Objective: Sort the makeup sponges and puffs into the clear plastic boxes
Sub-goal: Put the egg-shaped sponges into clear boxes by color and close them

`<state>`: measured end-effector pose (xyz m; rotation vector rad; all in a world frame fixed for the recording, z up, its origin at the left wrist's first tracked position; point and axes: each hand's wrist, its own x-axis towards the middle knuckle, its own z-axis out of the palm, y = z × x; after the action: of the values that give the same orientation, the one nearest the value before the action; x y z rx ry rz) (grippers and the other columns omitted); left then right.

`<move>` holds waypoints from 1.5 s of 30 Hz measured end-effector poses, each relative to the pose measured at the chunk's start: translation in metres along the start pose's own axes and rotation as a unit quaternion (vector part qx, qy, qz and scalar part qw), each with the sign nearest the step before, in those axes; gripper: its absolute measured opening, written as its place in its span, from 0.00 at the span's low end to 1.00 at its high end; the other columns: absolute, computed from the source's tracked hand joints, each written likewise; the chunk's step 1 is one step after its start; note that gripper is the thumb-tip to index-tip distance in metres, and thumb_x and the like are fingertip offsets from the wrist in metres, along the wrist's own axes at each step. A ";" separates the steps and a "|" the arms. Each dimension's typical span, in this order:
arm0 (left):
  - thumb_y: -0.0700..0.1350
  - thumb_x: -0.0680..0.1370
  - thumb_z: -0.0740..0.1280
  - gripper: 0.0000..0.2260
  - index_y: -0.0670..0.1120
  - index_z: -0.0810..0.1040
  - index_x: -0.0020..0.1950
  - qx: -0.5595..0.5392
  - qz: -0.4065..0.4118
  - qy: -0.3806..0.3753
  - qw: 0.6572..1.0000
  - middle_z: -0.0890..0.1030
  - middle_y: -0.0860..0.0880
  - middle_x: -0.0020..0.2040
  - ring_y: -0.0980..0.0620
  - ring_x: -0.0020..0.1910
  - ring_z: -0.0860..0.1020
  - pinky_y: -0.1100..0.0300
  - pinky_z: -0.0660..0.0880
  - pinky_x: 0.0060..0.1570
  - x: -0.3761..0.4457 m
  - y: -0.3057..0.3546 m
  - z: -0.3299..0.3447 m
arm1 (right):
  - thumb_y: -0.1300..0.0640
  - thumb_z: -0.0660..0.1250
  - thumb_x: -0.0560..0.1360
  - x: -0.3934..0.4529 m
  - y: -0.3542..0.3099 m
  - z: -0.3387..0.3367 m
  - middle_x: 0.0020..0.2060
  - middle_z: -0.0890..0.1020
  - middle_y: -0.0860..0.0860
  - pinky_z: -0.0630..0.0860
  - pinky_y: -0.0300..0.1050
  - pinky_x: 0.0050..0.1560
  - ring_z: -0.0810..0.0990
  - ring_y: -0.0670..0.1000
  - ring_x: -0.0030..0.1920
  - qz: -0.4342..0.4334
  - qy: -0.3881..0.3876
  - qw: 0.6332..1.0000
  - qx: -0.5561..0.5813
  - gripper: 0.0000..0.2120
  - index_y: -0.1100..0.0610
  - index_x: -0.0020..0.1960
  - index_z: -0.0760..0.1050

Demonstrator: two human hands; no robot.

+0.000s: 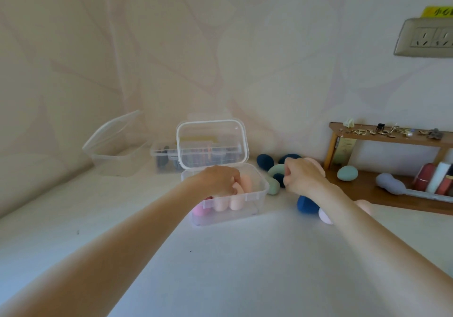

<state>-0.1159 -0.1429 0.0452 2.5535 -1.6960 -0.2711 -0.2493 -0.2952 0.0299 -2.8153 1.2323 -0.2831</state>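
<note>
I see two bare forearms, no sleeves on either. The left hand (217, 180) at 11 o'clock and right hand (302, 175) at 1 o'clock wear no rings, watch or gloves.

Left hand (218, 180) reaches into open clear box (255, 195), fingers among peach sponges (230, 202); lid (212, 144) stands upright. Right hand (302, 178) curled over blue and green sponges (273, 185) just beside box. Empty-looking tub (115, 152) far left on white table (220, 267).
</note>
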 end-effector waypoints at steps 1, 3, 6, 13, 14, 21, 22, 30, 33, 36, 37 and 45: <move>0.44 0.79 0.57 0.11 0.48 0.72 0.59 0.004 0.002 -0.002 1.000 0.78 0.47 0.58 0.48 0.50 0.73 0.56 0.71 0.55 0.000 0.001 0.000 | 0.60 0.64 0.74 0.001 0.000 -0.008 0.47 0.76 0.52 0.73 0.47 0.44 0.74 0.53 0.47 -0.004 0.035 0.999 0.035 0.06 0.54 0.50 0.72; 0.44 0.79 0.57 0.09 0.49 0.73 0.57 0.005 0.004 -0.005 1.000 0.78 0.47 0.58 0.50 0.47 0.71 0.56 0.72 0.54 0.000 0.000 0.000 | 0.62 0.65 0.72 0.001 -0.007 -0.031 0.49 0.76 0.53 0.72 0.41 0.41 0.74 0.52 0.46 -0.027 0.082 0.987 0.137 0.06 0.56 0.49 0.75; 0.45 0.78 0.58 0.05 0.50 0.71 0.52 0.001 0.000 -0.008 1.000 0.78 0.47 0.55 0.49 0.46 0.71 0.57 0.71 0.48 0.004 -0.001 0.001 | 0.66 0.66 0.70 -0.007 -0.029 -0.062 0.47 0.78 0.50 0.70 0.35 0.39 0.74 0.50 0.46 -0.121 0.019 0.958 0.260 0.12 0.55 0.50 0.79; 0.43 0.77 0.56 0.08 0.47 0.73 0.51 -0.006 0.017 -0.001 1.000 0.74 0.50 0.45 0.49 0.44 0.70 0.60 0.66 0.45 0.003 -0.003 0.004 | 0.64 0.59 0.72 -0.025 -0.076 -0.047 0.40 0.78 0.47 0.68 0.33 0.34 0.72 0.48 0.40 -0.183 -0.203 0.960 0.055 0.17 0.56 0.56 0.80; 0.43 0.78 0.55 0.07 0.47 0.72 0.49 -0.007 0.014 0.003 1.000 0.74 0.50 0.45 0.49 0.44 0.70 0.61 0.66 0.45 0.003 -0.002 0.005 | 0.62 0.59 0.72 -0.025 -0.078 -0.044 0.44 0.79 0.48 0.69 0.36 0.36 0.73 0.50 0.42 -0.180 -0.206 0.961 0.028 0.16 0.55 0.56 0.80; 0.43 0.78 0.55 0.13 0.44 0.75 0.57 -0.017 -0.002 0.022 1.000 0.75 0.49 0.46 0.50 0.45 0.71 0.61 0.66 0.46 0.002 -0.001 0.006 | 0.61 0.60 0.76 -0.016 -0.094 -0.031 0.38 0.73 0.53 0.63 0.39 0.29 0.69 0.53 0.39 -0.187 -0.204 0.957 -0.083 0.09 0.62 0.47 0.79; 0.43 0.78 0.55 0.12 0.44 0.75 0.56 -0.017 -0.005 0.024 1.000 0.74 0.49 0.46 0.50 0.45 0.71 0.61 0.66 0.46 0.002 -0.002 0.006 | 0.62 0.59 0.76 -0.015 -0.095 -0.030 0.37 0.73 0.53 0.63 0.39 0.30 0.69 0.53 0.39 -0.190 -0.196 0.958 -0.081 0.08 0.61 0.44 0.76; 0.44 0.77 0.56 0.08 0.46 0.74 0.47 -0.048 -0.011 0.034 0.998 0.76 0.49 0.45 0.50 0.44 0.72 0.61 0.65 0.45 0.007 -0.006 0.011 | 0.57 0.60 0.78 -0.009 -0.094 -0.020 0.33 0.71 0.52 0.64 0.39 0.31 0.68 0.50 0.33 -0.187 -0.164 0.965 -0.080 0.13 0.57 0.35 0.68; 0.46 0.77 0.58 0.07 0.46 0.72 0.43 -0.054 -0.027 0.038 0.997 0.75 0.49 0.44 0.51 0.45 0.71 0.62 0.64 0.46 0.008 -0.006 0.013 | 0.60 0.59 0.78 -0.010 -0.097 -0.015 0.31 0.66 0.49 0.65 0.39 0.33 0.67 0.50 0.34 -0.160 -0.143 0.975 -0.065 0.16 0.54 0.32 0.63; 0.52 0.76 0.58 0.11 0.47 0.76 0.48 -0.071 -0.044 -0.004 0.996 0.78 0.51 0.47 0.50 0.48 0.74 0.60 0.67 0.49 0.009 -0.008 0.010 | 0.62 0.57 0.78 -0.013 -0.096 -0.020 0.32 0.68 0.50 0.61 0.38 0.30 0.65 0.49 0.32 -0.157 -0.162 0.972 -0.057 0.12 0.57 0.35 0.67; 0.55 0.74 0.58 0.14 0.50 0.76 0.52 -0.079 -0.055 -0.031 0.995 0.79 0.51 0.49 0.49 0.50 0.76 0.59 0.70 0.50 0.009 -0.007 0.007 | 0.62 0.57 0.78 -0.013 -0.096 -0.023 0.34 0.69 0.51 0.61 0.39 0.30 0.65 0.49 0.31 -0.162 -0.168 0.970 -0.068 0.10 0.58 0.38 0.70; 0.48 0.73 0.59 0.06 0.48 0.73 0.38 -0.028 -0.081 -0.038 0.996 0.75 0.50 0.37 0.51 0.35 0.73 0.59 0.68 0.35 0.007 0.008 -0.002 | 0.66 0.63 0.74 -0.015 -0.065 -0.048 0.46 0.79 0.52 0.76 0.43 0.49 0.79 0.53 0.48 -0.167 -0.102 0.976 0.093 0.09 0.60 0.51 0.79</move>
<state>-0.1204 -0.1531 0.0474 2.6753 -1.4829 -0.4239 -0.2218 -0.2389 0.0828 -2.7880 0.6542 -0.1122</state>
